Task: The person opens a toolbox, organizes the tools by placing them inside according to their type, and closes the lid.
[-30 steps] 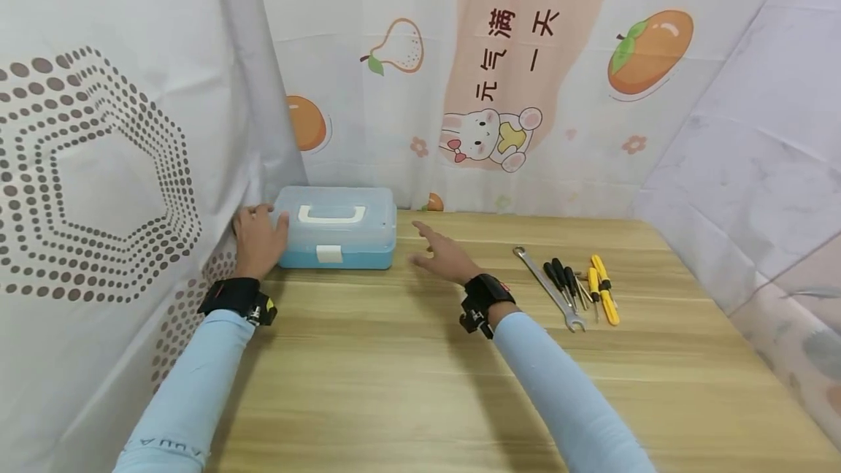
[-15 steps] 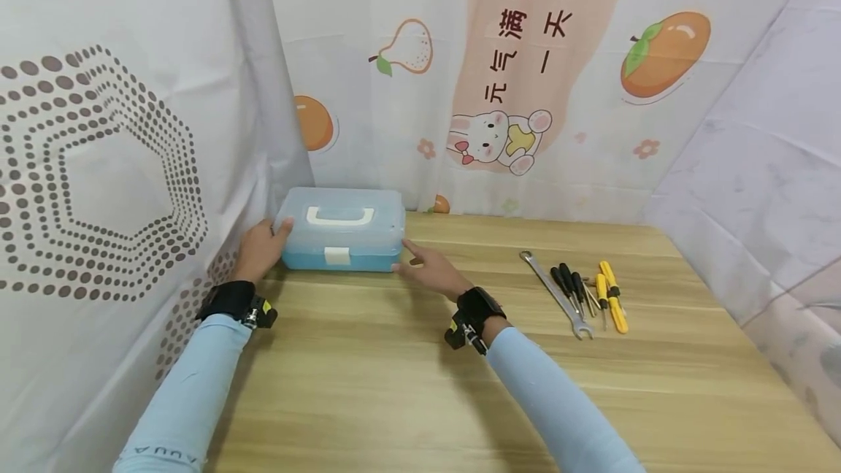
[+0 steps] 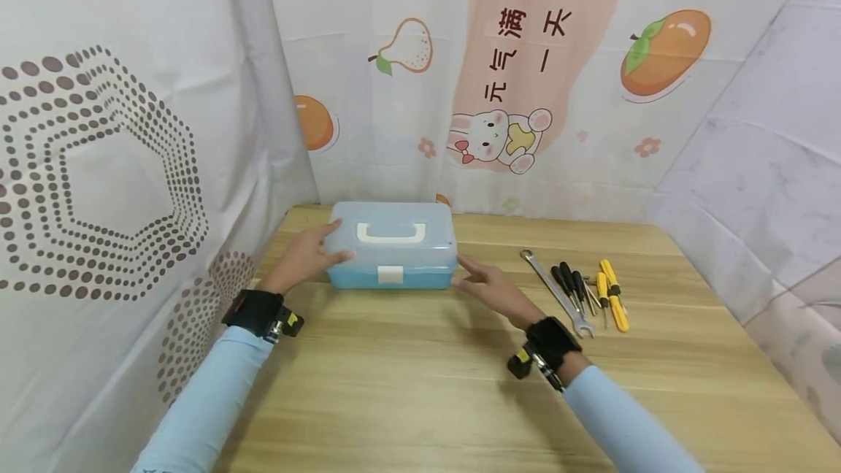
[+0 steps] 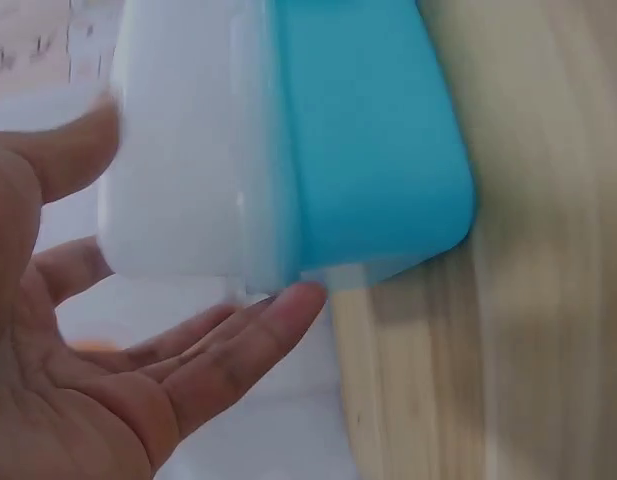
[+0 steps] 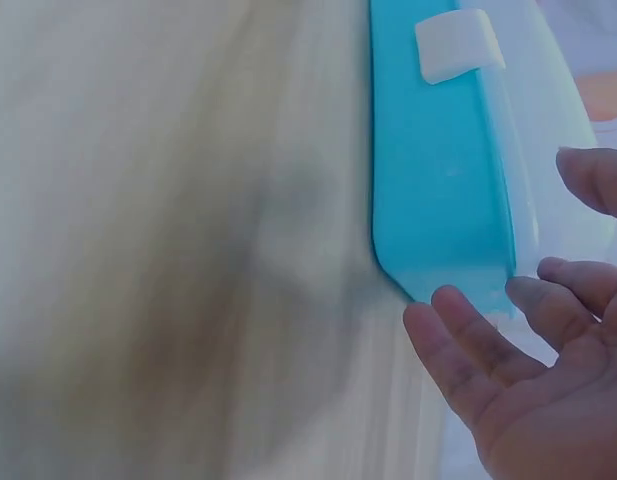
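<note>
A toolbox [image 3: 420, 279] with a pale translucent lid, white handle and white latch stands closed on the wooden table, near its back edge. My left hand [image 3: 302, 260] is at its left end, thumb and fingers reaching over the lid's edge. In the left wrist view, the fingers [image 4: 248, 350] are extended against the end of the blue base [image 4: 378, 140]. At the opposite end is my right hand [image 3: 496, 290], its fingertips at the side wall. The right wrist view shows those fingers [image 5: 458, 360] spread and nearly straight by the base's corner.
To the right on the table [image 3: 420, 385] lie a combination wrench [image 3: 557, 293], black-handled screwdrivers [image 3: 571, 283] and yellow-handled tools [image 3: 614, 296]. A printed curtain [image 3: 394, 130] hangs behind, and another curtain [image 3: 131, 203] borders the left side.
The toolbox has slid right along the table, away from the left curtain, with both hands at its ends. Earlier, my right hand came in from the right to reach it.
</note>
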A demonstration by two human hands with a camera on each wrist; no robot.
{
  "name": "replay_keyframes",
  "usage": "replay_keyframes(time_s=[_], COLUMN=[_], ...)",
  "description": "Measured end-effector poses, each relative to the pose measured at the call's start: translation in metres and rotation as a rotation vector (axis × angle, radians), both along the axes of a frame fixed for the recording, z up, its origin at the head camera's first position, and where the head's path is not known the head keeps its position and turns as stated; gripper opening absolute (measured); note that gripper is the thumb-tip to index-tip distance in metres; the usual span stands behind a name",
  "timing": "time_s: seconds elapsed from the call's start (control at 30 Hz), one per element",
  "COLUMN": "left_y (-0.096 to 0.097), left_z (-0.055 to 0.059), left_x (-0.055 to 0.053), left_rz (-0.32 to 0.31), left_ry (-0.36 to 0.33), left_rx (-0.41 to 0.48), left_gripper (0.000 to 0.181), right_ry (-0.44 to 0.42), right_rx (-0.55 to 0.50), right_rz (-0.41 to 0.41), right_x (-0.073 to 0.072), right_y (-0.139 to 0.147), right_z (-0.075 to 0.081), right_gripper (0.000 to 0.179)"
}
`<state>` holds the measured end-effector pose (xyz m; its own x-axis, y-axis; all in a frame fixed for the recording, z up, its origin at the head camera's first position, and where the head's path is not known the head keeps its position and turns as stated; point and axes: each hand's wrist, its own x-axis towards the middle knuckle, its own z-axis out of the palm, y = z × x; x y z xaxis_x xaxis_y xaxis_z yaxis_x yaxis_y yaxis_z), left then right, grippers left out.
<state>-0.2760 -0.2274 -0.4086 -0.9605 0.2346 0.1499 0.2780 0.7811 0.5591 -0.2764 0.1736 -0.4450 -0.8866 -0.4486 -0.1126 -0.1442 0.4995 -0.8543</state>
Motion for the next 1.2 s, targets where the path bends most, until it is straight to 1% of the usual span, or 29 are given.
replay_keyframes(time_s=[0.07, 0.2, 0.33, 0.43, 0.57, 0.63, 0.67, 0.77, 0.83, 0.9, 0.97, 1.03, 1.1, 1.2], left_y=[0.012, 0.034, 0.052, 0.062, 0.070, 0.071, 0.072, 0.073, 0.074, 0.075, 0.076, 0.077, 0.078, 0.079], left_z=[-0.005, -0.012, -0.014, -0.015, -0.017, -0.018, -0.019, -0.021, -0.021, -0.021, -0.020, -0.020, -0.020, -0.021], left_x=[0.004, 0.012, 0.020, 0.025, 0.027, 0.027, 0.027, 0.025, 0.024, 0.023, 0.022, 0.021, 0.021, 0.023], left_rz=[-0.010, -0.038, -0.087, -0.112, -0.112, -0.104, -0.099, -0.100, -0.108, -0.120, -0.129, -0.138, -0.153, -0.190], left_ry=[-0.019, -0.008, 0.015, 0.022, 0.023, 0.029, 0.031, 0.041, 0.046, 0.052, 0.056, 0.065, 0.074, 0.094], left_rx=[0.037, 0.056, 0.035, 0.022, 0.026, 0.027, 0.027, 0.021, 0.015, 0.007, 0.003, -0.005, -0.011, -0.029], left_gripper=[0.086, 0.091, 0.096, 0.098, 0.102, 0.108, 0.112, 0.124, 0.129, 0.132, 0.133, 0.135, 0.137, 0.139], right_ry=[-0.005, -0.005, 0.009, 0.015, 0.049, 0.078, 0.100, 0.188, 0.202, 0.154, 0.049, -0.079, -0.185, -0.301], right_rx=[0.025, 0.056, 0.072, 0.073, 0.061, 0.061, 0.064, 0.128, 0.174, 0.182, 0.134, 0.041, -0.068, -0.207], right_rz=[0.000, -0.001, -0.017, -0.034, -0.045, -0.066, -0.083, -0.175, -0.213, -0.206, -0.157, -0.108, -0.079, -0.071], right_x=[0.012, 0.034, 0.050, 0.058, 0.065, 0.067, 0.068, 0.070, 0.072, 0.074, 0.074, 0.074, 0.073, 0.072], right_y=[0.017, 0.046, 0.068, 0.079, 0.085, 0.084, 0.082, 0.073, 0.064, 0.053, 0.041, 0.027, 0.015, -0.001], right_z=[0.001, 0.004, 0.005, 0.004, 0.004, 0.004, 0.005, 0.006, 0.006, 0.005, 0.001, -0.003, -0.009, -0.016], right_gripper=[0.073, 0.071, 0.069, 0.067, 0.062, 0.059, 0.057, 0.044, 0.037, 0.034, 0.036, 0.043, 0.052, 0.063])
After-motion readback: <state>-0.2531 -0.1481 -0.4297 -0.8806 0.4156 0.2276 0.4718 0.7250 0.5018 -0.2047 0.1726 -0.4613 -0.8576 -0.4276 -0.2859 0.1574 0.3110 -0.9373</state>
